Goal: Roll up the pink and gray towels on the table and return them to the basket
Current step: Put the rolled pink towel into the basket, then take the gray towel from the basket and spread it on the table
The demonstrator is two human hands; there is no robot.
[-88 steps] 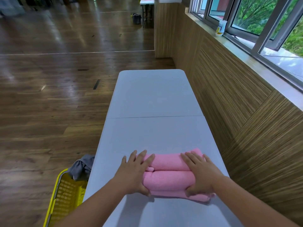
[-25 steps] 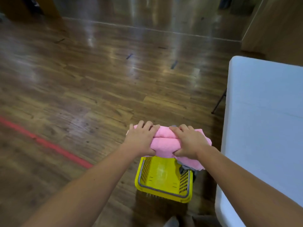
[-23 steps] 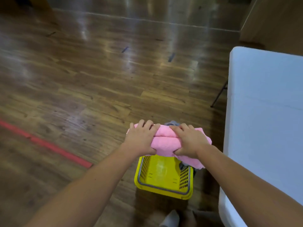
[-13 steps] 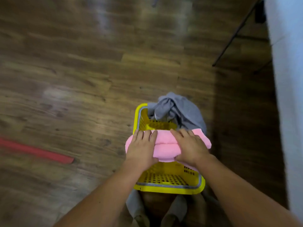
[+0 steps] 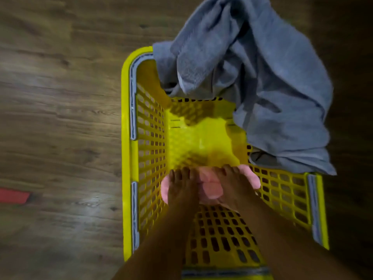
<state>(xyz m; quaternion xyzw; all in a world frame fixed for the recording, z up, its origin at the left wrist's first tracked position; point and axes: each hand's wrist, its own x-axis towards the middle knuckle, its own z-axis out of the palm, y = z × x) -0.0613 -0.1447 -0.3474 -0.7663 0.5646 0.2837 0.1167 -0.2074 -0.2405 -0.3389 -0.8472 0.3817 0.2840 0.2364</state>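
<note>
Left hand [image 5: 181, 190] and right hand [image 5: 237, 186] gripping rolled pink towel [image 5: 211, 189], arms down inside basket [image 5: 126, 158]

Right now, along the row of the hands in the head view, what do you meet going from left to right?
Red floor strip → yellow plastic basket's left rim → left hand → right hand → basket's right rim. The pink rolled towel spans both hands, so it is omitted.
</note>
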